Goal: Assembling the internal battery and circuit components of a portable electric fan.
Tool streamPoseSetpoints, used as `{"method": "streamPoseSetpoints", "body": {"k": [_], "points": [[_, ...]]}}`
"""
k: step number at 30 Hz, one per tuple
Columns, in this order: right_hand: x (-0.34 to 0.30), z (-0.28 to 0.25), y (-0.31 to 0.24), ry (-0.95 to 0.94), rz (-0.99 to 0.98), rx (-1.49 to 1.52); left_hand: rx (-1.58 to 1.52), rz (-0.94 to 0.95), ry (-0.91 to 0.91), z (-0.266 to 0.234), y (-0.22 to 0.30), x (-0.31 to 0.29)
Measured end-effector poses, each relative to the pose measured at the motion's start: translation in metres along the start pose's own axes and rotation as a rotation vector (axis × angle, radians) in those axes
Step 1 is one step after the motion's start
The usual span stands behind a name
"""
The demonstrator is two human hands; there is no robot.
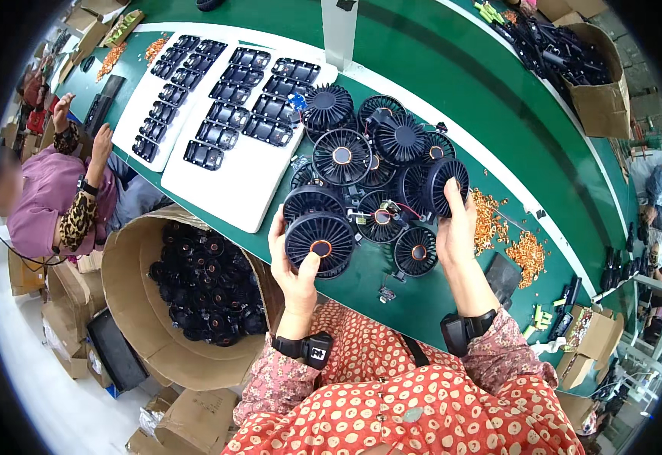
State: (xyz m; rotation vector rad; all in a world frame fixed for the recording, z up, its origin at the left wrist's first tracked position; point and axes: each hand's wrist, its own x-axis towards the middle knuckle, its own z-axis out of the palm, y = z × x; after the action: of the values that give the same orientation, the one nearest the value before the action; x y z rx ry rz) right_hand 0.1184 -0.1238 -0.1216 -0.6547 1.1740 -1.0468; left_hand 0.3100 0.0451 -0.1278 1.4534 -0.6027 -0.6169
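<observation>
My left hand (294, 282) is closed round a black round fan head (316, 227) with slatted sides and a copper-coloured ring at its centre. Its thumb presses on the lower face, and a second fan head (312, 200) sits right behind that one. On the right, my right hand (456, 231) grips the edge of another fan head (443, 186), thumb on its near face. Between the hands lies a heap of similar fan heads (342, 157), some face up and some on their sides. Thin wires and small circuit boards (386, 294) hang from several of them.
White boards (232, 189) with rows of black plastic casings lie left on the green table (467, 76). Orange small parts (526, 254) are piled at right. A large carton (137, 265) of fan heads stands below left. A co-worker in purple (50, 189) sits far left.
</observation>
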Motion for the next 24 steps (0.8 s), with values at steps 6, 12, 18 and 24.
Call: {"method": "streamPoseSetpoints", "body": {"k": [6,12,18,24], "points": [[0.012,0.005,-0.002,0.088,-0.013,-0.01,-0.12,-0.06,0.045,-0.009,-0.003,0.009],[-0.01,0.007,-0.006,0.127,-0.227,-0.08,0.735,0.487,-0.132,0.007,0.032,0.016],[-0.062,0.015,-0.01,-0.019,-0.387,-0.568,0.749,0.572,-0.149,0.014,0.022,0.017],[-0.076,-0.001,0.022,0.021,-0.595,-1.05,0.935,0.654,-0.146,0.017,0.011,0.015]]}}
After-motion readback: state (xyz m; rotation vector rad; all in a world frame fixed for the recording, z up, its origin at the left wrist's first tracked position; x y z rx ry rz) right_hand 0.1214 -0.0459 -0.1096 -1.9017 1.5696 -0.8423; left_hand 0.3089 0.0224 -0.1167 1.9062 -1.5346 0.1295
